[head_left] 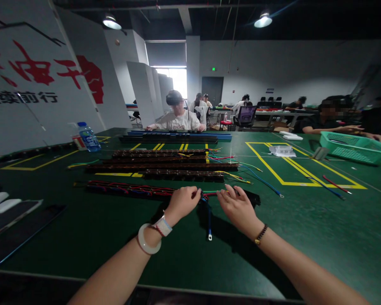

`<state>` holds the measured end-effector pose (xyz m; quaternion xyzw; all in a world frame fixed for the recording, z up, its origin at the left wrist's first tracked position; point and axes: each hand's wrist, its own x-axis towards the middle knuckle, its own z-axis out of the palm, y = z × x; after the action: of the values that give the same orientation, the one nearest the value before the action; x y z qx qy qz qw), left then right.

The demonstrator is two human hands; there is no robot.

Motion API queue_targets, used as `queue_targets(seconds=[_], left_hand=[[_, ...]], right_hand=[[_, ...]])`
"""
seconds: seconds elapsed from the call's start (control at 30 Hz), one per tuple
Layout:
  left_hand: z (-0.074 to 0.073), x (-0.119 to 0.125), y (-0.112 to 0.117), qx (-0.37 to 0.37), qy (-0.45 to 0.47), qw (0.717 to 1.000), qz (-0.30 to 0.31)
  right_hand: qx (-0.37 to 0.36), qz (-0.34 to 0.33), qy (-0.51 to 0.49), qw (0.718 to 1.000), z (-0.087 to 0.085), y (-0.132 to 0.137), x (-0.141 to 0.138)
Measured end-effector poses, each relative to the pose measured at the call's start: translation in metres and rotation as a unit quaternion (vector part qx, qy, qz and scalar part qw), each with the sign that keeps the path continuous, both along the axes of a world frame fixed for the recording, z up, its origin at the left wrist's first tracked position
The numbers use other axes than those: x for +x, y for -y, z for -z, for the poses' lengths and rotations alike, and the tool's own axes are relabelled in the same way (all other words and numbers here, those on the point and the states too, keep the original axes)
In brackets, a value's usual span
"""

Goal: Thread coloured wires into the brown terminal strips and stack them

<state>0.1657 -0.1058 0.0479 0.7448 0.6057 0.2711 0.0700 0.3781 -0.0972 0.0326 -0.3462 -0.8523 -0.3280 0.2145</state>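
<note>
Across the near middle of the table lies a long black wiring channel [130,189] filled with red, blue and purple wires. My left hand [184,202] is over its right part, thumb and fingers closed at the wire bundle [204,196]. From this bundle a blue cable [209,218] with a metal ring terminal hangs toward me. To the right, my right hand [238,207] has its fingers bent at a red cable [212,194] beside a green one. Its thumb is mostly hidden. Behind this hand the channel's black end [253,197] sticks out.
Beyond lie several wired black channels [165,167] with loose cable ends. Blue and black rails [178,137] are before a seated person [179,114]. A green basket [355,148] is at right, near another person. A bottle [89,137] and tablet-like devices [25,231] are at left.
</note>
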Motion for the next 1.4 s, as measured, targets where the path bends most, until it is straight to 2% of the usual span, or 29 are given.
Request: queue_targets(seconds=[0.1, 0.2, 0.33, 0.5, 0.6, 0.73, 0.83, 0.97, 1.1, 1.2, 1.3, 1.4], left_hand=[[0.004, -0.006, -0.005, 0.103, -0.013, 0.995, 0.003], [0.011, -0.010, -0.011, 0.154, -0.020, 0.988, 0.011], [0.021, -0.018, -0.023, 0.171, 0.003, 0.985, -0.004], [0.029, -0.030, -0.035, 0.222, 0.110, 0.968, -0.030], [0.031, -0.032, -0.037, 0.242, 0.137, 0.960, -0.037], [0.032, -0.033, -0.037, 0.243, 0.128, 0.961, -0.027], [0.030, -0.038, -0.038, 0.236, 0.110, 0.965, -0.024], [0.025, -0.050, -0.039, 0.239, 0.092, 0.965, -0.053], [0.025, -0.058, -0.041, 0.223, 0.003, 0.972, -0.081], [0.031, -0.061, -0.045, 0.195, -0.060, 0.975, -0.091], [0.038, -0.063, -0.050, 0.170, -0.086, 0.977, -0.098], [0.045, -0.067, -0.052, 0.143, -0.097, 0.980, -0.102]], right_hand=[[-0.100, 0.021, 0.002, 0.995, 0.003, 0.004, -0.002], [-0.173, 0.023, 0.013, 0.985, 0.001, 0.006, -0.005], [-0.169, 0.049, -0.003, 0.984, -0.011, 0.006, -0.013], [-0.138, 0.069, 0.009, 0.988, -0.016, 0.000, -0.040], [-0.183, 0.072, 0.056, 0.979, -0.009, -0.011, -0.059], [-0.259, 0.072, 0.067, 0.961, -0.003, -0.026, -0.073], [-0.269, 0.082, 0.064, 0.958, -0.002, -0.038, -0.066], [-0.273, 0.126, 0.057, 0.952, 0.002, -0.057, -0.038], [-0.277, 0.164, 0.058, 0.945, 0.007, -0.068, -0.009], [-0.273, 0.134, 0.068, 0.950, -0.005, -0.074, 0.001], [-0.287, 0.086, 0.038, 0.953, -0.031, -0.090, 0.002], [-0.282, 0.112, 0.072, 0.950, -0.056, -0.120, 0.003]])
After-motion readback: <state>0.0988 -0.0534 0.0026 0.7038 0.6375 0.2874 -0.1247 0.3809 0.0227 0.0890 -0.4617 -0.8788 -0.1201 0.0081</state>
